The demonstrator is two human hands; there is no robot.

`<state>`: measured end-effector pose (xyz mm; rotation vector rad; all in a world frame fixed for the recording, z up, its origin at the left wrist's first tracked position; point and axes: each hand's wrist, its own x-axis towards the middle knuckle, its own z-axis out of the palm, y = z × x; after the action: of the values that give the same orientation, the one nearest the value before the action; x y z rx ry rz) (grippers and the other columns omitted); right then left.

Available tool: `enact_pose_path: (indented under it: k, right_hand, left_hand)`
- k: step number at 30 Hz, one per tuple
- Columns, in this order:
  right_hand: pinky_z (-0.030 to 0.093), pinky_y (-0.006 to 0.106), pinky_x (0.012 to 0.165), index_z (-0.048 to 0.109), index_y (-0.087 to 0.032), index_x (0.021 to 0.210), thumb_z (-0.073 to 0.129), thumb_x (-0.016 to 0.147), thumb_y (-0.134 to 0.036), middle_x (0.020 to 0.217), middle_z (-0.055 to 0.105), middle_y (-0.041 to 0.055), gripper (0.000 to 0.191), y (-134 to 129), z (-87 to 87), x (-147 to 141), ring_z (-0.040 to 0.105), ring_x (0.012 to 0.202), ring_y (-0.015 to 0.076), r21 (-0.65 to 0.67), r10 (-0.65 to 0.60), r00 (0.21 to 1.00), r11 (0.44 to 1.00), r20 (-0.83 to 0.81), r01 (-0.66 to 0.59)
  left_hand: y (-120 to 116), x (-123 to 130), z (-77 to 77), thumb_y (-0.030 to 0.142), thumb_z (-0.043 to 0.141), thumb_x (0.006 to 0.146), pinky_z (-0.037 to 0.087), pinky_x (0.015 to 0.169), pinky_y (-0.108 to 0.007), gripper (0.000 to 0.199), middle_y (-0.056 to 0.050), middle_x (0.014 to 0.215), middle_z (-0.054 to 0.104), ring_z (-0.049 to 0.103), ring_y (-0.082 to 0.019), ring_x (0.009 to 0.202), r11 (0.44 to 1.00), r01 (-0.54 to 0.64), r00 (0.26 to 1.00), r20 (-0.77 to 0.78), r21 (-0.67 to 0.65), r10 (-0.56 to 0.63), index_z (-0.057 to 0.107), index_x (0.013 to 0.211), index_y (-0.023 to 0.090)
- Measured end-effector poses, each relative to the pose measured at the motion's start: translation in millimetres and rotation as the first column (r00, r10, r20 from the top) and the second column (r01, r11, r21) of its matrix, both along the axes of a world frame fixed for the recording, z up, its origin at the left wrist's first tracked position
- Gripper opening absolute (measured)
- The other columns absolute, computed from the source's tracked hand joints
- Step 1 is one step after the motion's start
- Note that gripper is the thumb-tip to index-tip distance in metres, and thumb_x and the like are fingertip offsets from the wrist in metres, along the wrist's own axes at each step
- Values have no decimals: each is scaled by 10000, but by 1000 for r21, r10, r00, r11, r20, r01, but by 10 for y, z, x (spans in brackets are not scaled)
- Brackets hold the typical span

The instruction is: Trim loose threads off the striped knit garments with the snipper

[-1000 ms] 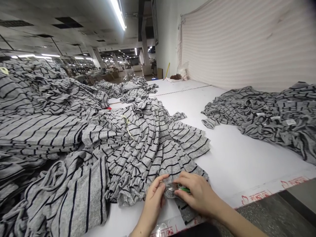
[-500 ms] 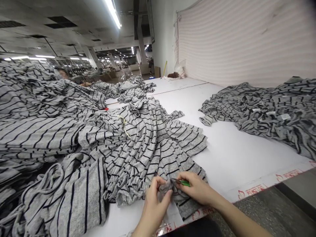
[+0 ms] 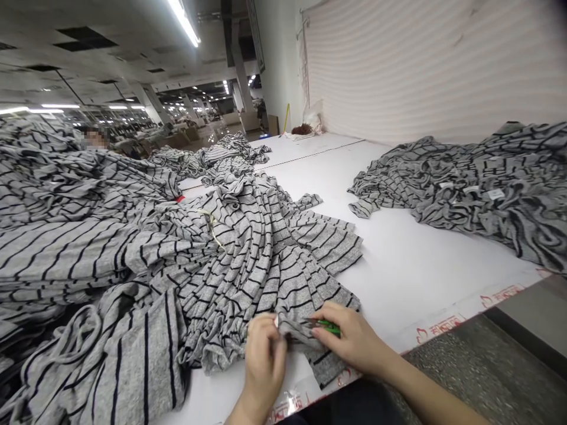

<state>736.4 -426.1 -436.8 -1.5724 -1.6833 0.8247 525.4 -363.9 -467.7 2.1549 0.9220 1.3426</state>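
1. The striped garment (image 3: 299, 277), grey with dark lines, lies at the lower centre of the frame, its near edge gathered up between the two hands.
2. The left hand (image 3: 264, 354), lower centre, has thumb and fingers drawn together on a fold of that cloth; a small pale spot shows at the fingertips, perhaps a label, though blur makes this uncertain.
3. The right hand (image 3: 349, 335), just right of it, is closed around green-handled snips (image 3: 328, 327), the tip pointing left toward the fold. Whether the blades touch the cloth cannot be told.
4. A pale yellow tie (image 3: 212, 227) lies on the striped cloth left of centre.
5. A large heap (image 3: 66, 242) of similar striped cloth fills the left of the frame, with a red scrap (image 3: 179, 199) at its right edge.
6. Another striped pile (image 3: 469, 183), with white labels, lies at the right.
7. The white table (image 3: 398, 265) runs beneath, red print along its near edge.
8. Beyond the heap, upper left, a person (image 3: 95, 139) is partly visible.
9. A pale hanging sheet (image 3: 425, 71) covers the upper right; a lit tube lamp (image 3: 183, 22) hangs at the top, left of centre.
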Motion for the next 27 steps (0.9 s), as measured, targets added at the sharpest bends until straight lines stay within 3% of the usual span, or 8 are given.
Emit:
enact_pose_path:
  k: [2, 4, 7, 12, 18, 21, 24, 27]
  right_hand:
    - [446, 277, 767, 620, -241, 1021, 607, 850, -292, 1006, 629, 22, 178, -73, -53, 77, 591, 912, 197, -56, -27, 999, 998, -36, 25]
    - [448, 270, 776, 577, -254, 1074, 653, 810, -279, 1076, 623, 19, 276, -157, -113, 112, 588, 948, 200, -106, -4, 999, 994, -35, 1]
    - [430, 269, 743, 569, -248, 1033, 626, 788, -161, 997, 627, 13, 267, -211, -205, 71, 592, 888, 195, -102, 44, 986, 994, 160, -28]
    - [389, 250, 665, 575, -212, 894, 511, 806, -72, 875, 604, 18, 178, -213, -290, -14, 578, 803, 180, -41, 37, 926, 999, 375, -23]
    - [378, 265, 669, 598, -213, 866, 547, 713, -63, 913, 587, 25, 221, -318, -367, -50, 554, 761, 180, -63, 141, 932, 990, 335, -127]
    - [390, 256, 684, 576, -198, 797, 502, 771, -93, 858, 568, 12, 131, -200, -311, -9, 549, 777, 169, -35, 19, 998, 999, 64, -17]
    - [414, 254, 673, 555, -186, 799, 513, 847, -248, 757, 556, -6, 89, -66, -179, 6, 548, 759, 173, -106, -44, 940, 994, -339, 8]
    - [440, 264, 693, 568, -176, 838, 545, 837, -293, 781, 570, 3, 119, -50, -83, -39, 559, 788, 185, -118, -47, 868, 993, -494, -13]
  left_hand:
    - [108, -13, 89, 153, 534, 831, 468, 798, -350, 146, -6, 789, 551, 599, -223, 961, 943, 34, 959, 277, -331, 63, 432, 751, 219]
    - [215, 4, 190, 206, 538, 824, 487, 695, -311, 181, 30, 699, 517, 625, -182, 777, 811, 209, 831, 536, -546, 147, 380, 736, 221]
    - [323, 54, 312, 206, 578, 781, 400, 489, -205, 247, 78, 564, 417, 465, -89, 482, 710, 427, 680, 716, -560, 157, 349, 690, 211]
    - [421, -42, 353, 191, 631, 763, 266, 399, -164, 258, 79, 610, 420, 346, -43, 423, 707, 414, 684, 708, -573, 174, 382, 696, 200]
    - [375, -200, 261, 298, 563, 848, 220, 408, -179, 203, 49, 715, 489, 304, -43, 434, 748, 268, 847, 518, -607, 116, 441, 721, 198]
    - [180, -103, 206, 321, 520, 873, 325, 514, -213, 199, 18, 696, 526, 439, -101, 552, 819, 223, 972, 190, -529, -141, 515, 717, 198]
    - [-53, 114, 115, 294, 660, 760, 382, 632, -259, 140, -7, 745, 577, 520, -168, 701, 849, 260, 908, -182, -460, -377, 559, 786, 199]
    - [-196, 340, 5, 235, 683, 715, 369, 572, -246, 209, 16, 710, 533, 492, -151, 628, 919, 128, 919, -305, -374, -251, 495, 802, 204]
